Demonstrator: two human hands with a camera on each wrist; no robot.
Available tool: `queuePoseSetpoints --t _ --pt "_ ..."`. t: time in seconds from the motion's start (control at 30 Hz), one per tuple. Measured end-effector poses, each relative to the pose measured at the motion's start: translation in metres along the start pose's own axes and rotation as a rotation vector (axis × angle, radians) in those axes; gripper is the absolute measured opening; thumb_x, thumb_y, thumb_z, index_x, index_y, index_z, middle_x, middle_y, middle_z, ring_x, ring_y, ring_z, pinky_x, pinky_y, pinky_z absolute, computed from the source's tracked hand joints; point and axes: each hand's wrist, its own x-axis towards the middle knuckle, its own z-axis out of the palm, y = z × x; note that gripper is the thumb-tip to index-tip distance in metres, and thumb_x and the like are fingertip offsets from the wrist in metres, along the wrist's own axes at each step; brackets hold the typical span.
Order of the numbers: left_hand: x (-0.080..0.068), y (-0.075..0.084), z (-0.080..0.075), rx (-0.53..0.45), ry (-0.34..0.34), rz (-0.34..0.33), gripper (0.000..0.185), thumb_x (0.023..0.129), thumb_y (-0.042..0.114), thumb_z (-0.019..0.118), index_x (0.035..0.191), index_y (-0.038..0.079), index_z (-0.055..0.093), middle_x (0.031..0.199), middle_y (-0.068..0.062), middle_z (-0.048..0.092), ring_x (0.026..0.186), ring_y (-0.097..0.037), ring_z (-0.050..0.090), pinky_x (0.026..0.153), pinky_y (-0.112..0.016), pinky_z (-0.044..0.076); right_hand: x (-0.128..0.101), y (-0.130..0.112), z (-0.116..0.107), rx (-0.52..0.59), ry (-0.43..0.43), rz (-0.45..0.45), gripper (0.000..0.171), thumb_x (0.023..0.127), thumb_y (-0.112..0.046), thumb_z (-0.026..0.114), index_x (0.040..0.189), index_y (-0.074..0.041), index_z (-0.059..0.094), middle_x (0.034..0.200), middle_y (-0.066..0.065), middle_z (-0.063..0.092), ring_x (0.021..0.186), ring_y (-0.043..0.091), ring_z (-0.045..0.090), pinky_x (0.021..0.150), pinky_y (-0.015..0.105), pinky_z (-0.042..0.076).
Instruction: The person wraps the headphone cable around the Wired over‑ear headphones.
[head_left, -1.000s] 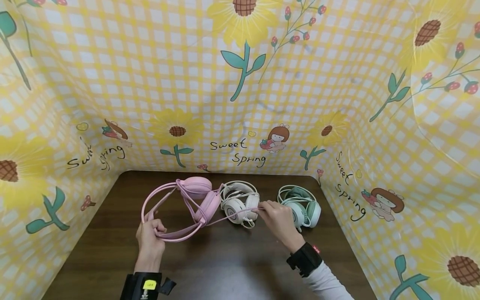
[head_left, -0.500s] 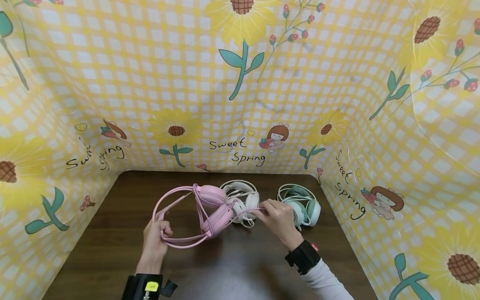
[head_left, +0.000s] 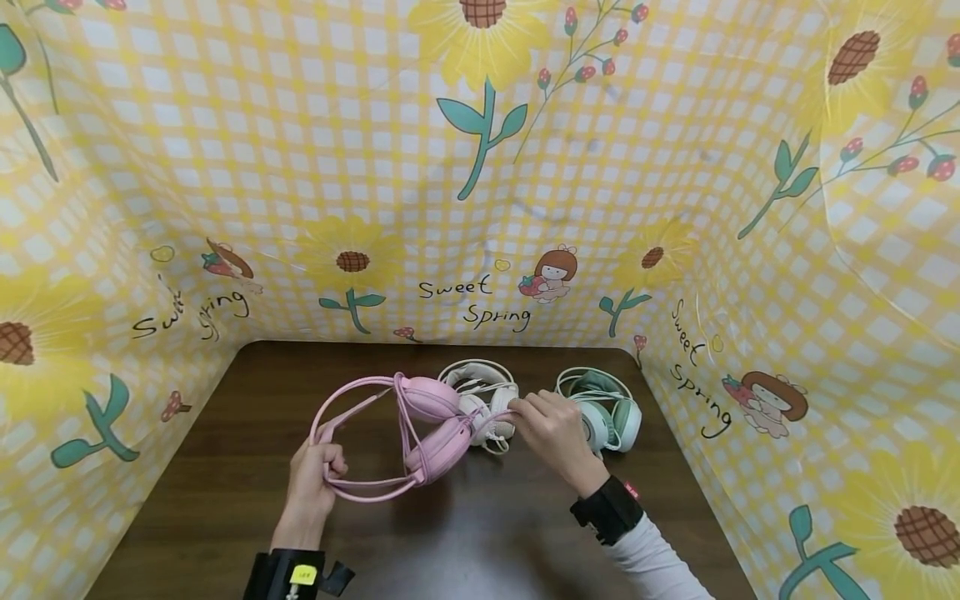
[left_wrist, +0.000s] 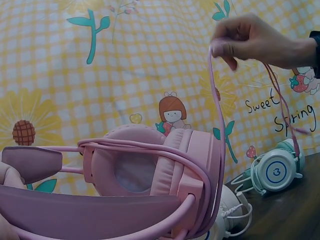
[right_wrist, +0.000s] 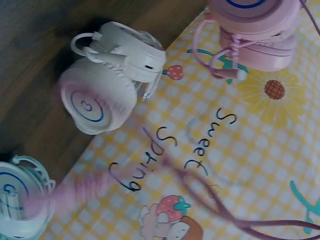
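My left hand [head_left: 311, 479] grips a pair of pink headphones [head_left: 441, 450] by the headband, holding them above the table with the ear cups pointing right. Pink cable is wound around both cups. My right hand [head_left: 553, 437] pinches the cable's free part between thumb and fingers. In the left wrist view this cable [left_wrist: 218, 100] rises from the near cup to the right hand [left_wrist: 255, 42], and more of it dangles beyond the fingers. Twisted and blurred loose strands of the cable [right_wrist: 239, 223] cross the right wrist view.
White headphones [right_wrist: 97, 95] stand on the dark wooden table [head_left: 487, 533], partly behind the pink cups in the head view. Green headphones [head_left: 627, 423] rest farther right, beside my right hand. A yellow checked cloth [head_left: 390, 167] walls the table at the back and both sides.
My left hand has carried the pink headphones to the right and slightly toward me, so they now overlap the white pair. My right hand stays nearly in place, still pinching the cable.
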Motion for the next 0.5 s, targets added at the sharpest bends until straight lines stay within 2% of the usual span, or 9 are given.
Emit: queuePoseSetpoints --t 0.13,0.23,0.33,0.5 --pt "0.0 -0.006 0.005 0.029 0.025 0.014 0.049 0.064 -0.023 0.04 0.079 0.015 0.067 0.079 0.002 0.057 0.045 -0.01 0.035 0.04 -0.018 0.03 0.013 -0.005 0.0 0.068 0.06 -0.158 0.017 0.098 -0.014 0.06 0.088 -0.007 0.072 0.073 0.001 0.062 0.057 0.016 0.048 0.049 0.026 0.039" --pt "0.0 -0.012 0.012 0.067 0.027 0.026 0.046 0.061 -0.022 0.042 0.075 0.015 0.066 0.078 0.005 0.055 0.044 -0.01 0.034 0.04 -0.019 0.029 0.023 -0.011 0.001 0.093 0.085 -0.218 0.014 0.096 -0.015 0.063 0.086 -0.009 0.072 0.074 0.0 0.063 0.058 0.016 0.051 0.05 0.025 0.041" --pt "0.0 -0.017 0.017 0.105 0.018 0.024 0.041 0.059 -0.021 0.043 0.075 0.011 0.064 0.074 0.003 0.053 0.043 -0.009 0.034 0.039 -0.02 0.029 0.03 -0.015 0.002 0.097 0.075 -0.203 0.015 0.093 -0.021 0.068 0.081 -0.01 0.07 0.072 -0.002 0.06 0.058 0.015 0.053 0.05 0.025 0.043" --pt "-0.003 -0.019 0.016 0.169 -0.055 -0.014 0.048 0.06 -0.02 0.045 0.099 -0.001 0.063 0.082 -0.002 0.055 0.043 -0.009 0.034 0.04 -0.019 0.029 0.034 -0.012 0.001 0.059 -0.003 -0.089 0.03 0.085 -0.038 0.075 0.073 -0.013 0.063 0.068 -0.004 0.055 0.055 0.013 0.052 0.046 0.026 0.042"
